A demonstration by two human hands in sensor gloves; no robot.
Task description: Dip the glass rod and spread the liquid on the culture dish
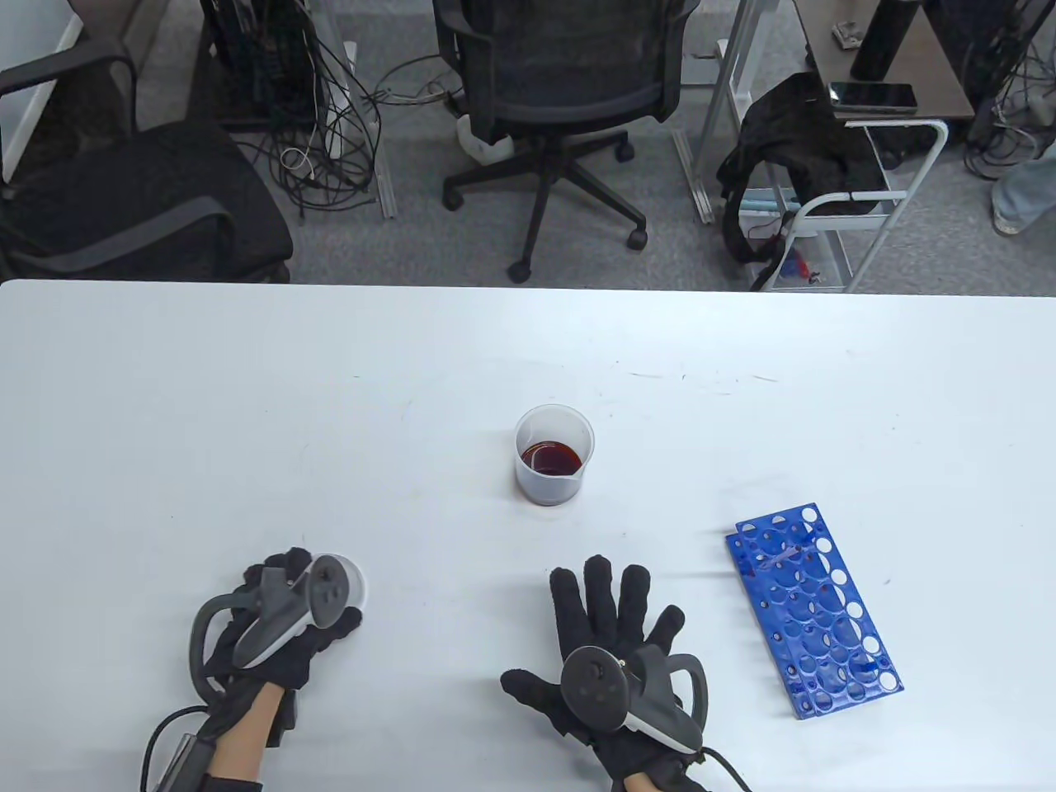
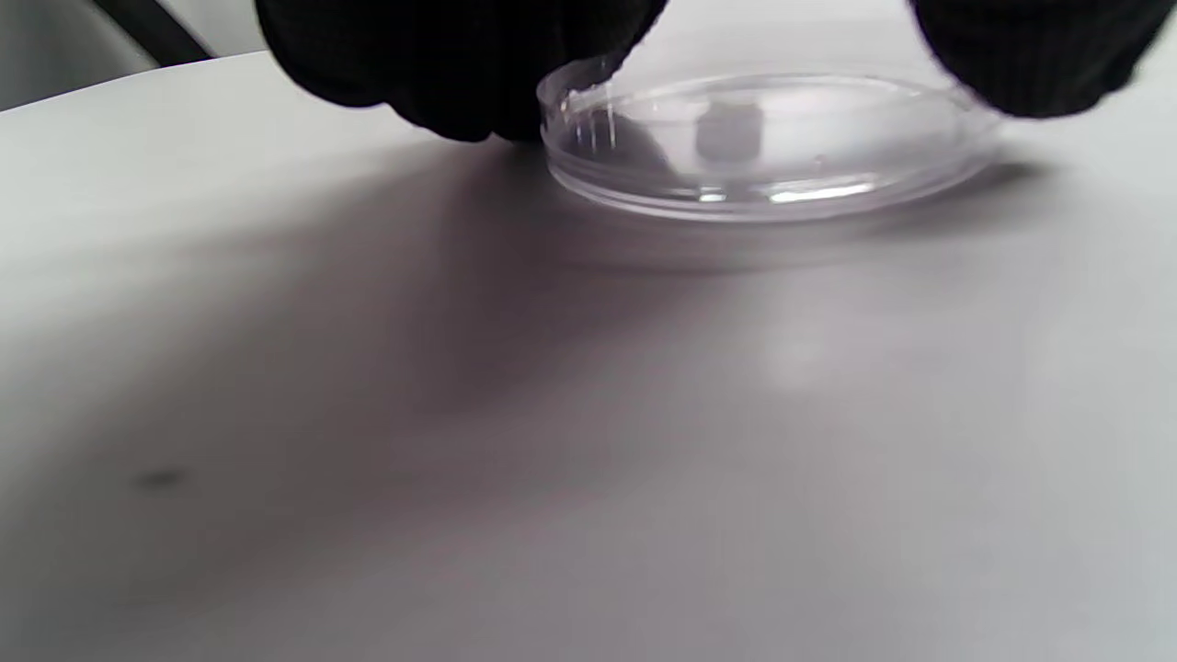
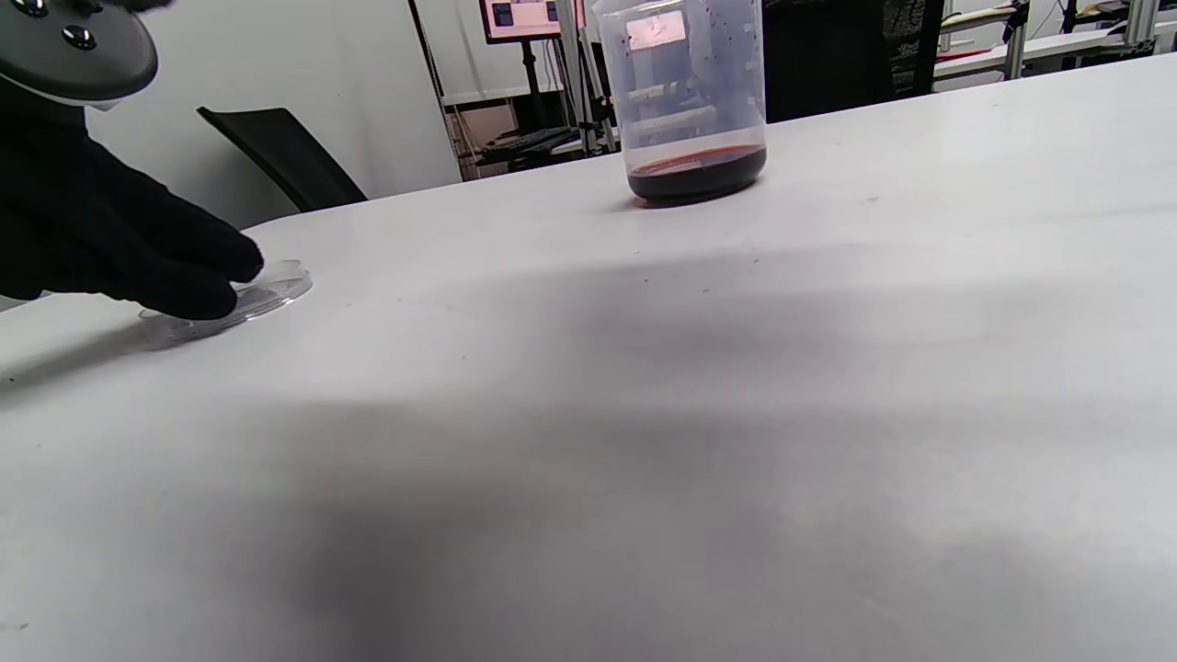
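A clear, shallow culture dish (image 1: 353, 577) lies on the white table (image 1: 247, 412) at the front left. My left hand (image 1: 318, 594) grips it by the rim, with fingers (image 2: 460, 83) on one side and the thumb (image 2: 1039, 55) on the other. The dish (image 2: 763, 152) looks empty and sits flat. A plastic beaker (image 1: 554, 454) with dark red liquid stands at mid-table; it also shows in the right wrist view (image 3: 694, 101). My right hand (image 1: 606, 619) lies flat and spread on the table, holding nothing. I cannot plainly make out a glass rod.
A blue test tube rack (image 1: 813, 610) lies flat at the front right, just right of my right hand. Office chairs (image 1: 561, 99) and a cart (image 1: 833, 190) stand beyond the table's far edge.
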